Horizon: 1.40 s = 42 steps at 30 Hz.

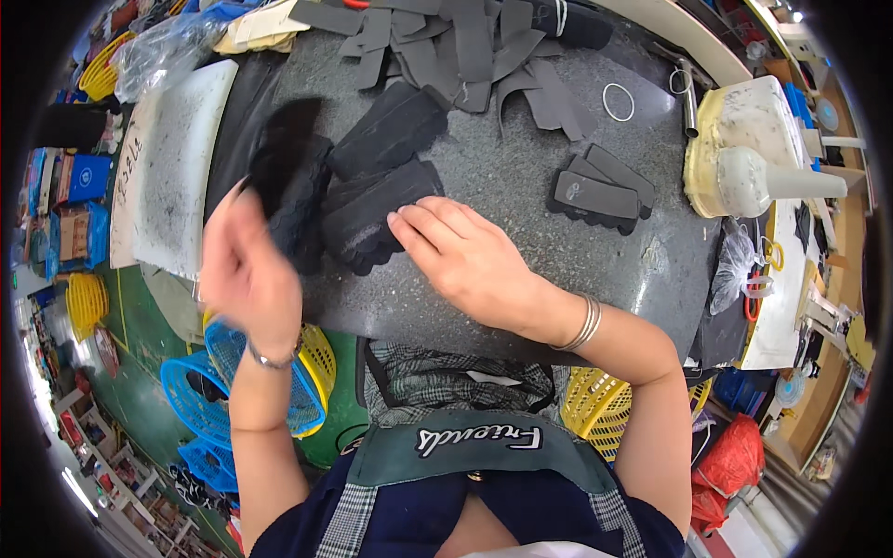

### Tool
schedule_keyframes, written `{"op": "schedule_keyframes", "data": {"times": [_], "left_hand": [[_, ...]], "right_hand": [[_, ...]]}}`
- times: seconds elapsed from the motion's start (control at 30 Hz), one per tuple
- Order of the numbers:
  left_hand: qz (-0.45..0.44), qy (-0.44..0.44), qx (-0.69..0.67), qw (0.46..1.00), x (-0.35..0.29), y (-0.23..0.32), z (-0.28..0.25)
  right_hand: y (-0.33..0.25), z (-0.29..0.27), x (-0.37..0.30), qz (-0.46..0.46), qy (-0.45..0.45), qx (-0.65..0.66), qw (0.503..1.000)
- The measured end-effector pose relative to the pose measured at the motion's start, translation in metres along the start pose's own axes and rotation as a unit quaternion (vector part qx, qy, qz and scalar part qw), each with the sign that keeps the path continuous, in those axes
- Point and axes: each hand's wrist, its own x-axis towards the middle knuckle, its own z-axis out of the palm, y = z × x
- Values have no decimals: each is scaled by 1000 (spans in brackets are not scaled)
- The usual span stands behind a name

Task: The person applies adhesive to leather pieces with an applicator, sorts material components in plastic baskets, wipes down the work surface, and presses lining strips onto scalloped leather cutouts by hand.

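My left hand [249,270] is smeared by motion over the table's left side. Its fingertips pinch the edge of a thin black piece [286,139], which is blurred too. My right hand [470,260] lies palm down, fingertips resting on a stack of black scalloped pieces [372,219] in front of me. Just beyond that stack sits another pile of black pieces [391,130]. More dark scalloped pieces [296,219] lie beside them on the left, partly under the blurred piece.
Loose dark grey strips [474,46] are heaped at the far side. A small stack of scalloped pieces [595,193] lies to the right, near a white ring [618,102] and a white bottle [744,182]. A white slab [181,167] stands left; blue baskets [191,386] are below.
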Motion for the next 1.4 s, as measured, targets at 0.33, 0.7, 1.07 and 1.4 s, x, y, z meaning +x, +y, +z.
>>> {"op": "schedule_keyframes", "data": {"times": [0.33, 0.7, 1.07, 1.4], "left_hand": [[261, -282, -66, 921, -2, 63, 72], [192, -134, -153, 960, 27, 62, 83], [330, -374, -14, 867, -115, 38, 31], [-253, -368, -434, 782, -95, 33, -10]], "right_hand": [[108, -57, 5, 226, 93, -100, 964], [92, -70, -16, 139, 39, -152, 978], [25, -95, -68, 503, 76, 580, 636], [-37, -90, -94, 488, -99, 604, 622]]}}
